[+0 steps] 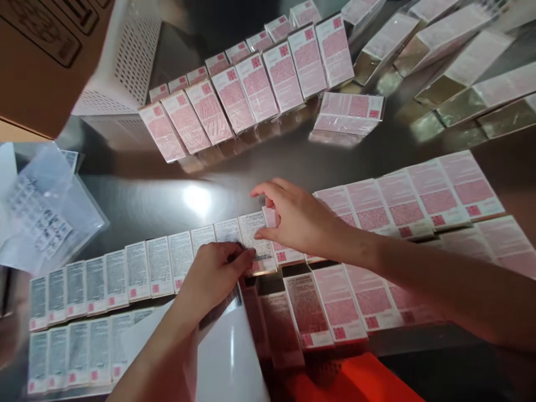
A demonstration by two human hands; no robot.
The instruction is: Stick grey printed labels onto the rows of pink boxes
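My left hand (218, 273) is closed, its thumb and fingers together over the upper row of small boxes. From beneath it hangs a white glossy sheet (230, 352), apparently held in the curled fingers. Its thumb tip rests by the lower part of a box with dense black print (252, 226). My right hand (293, 215) hovers over that box and the pink-printed box (281, 254) beside it, thumb and forefinger apart, nothing visible between them. Leftward, boxes with grey-black panels (138, 271) line up; rightward, boxes with pink panels (404, 204) continue the row.
A second row of boxes (77, 352) runs nearer to me. Behind stand more wrapped boxes (255, 86), and one lies flat (349, 111). A white perforated basket (134, 56), a cardboard carton (46, 61), clear plastic sheets (54, 206) and something red (364, 382) surround the metal table (138, 195).
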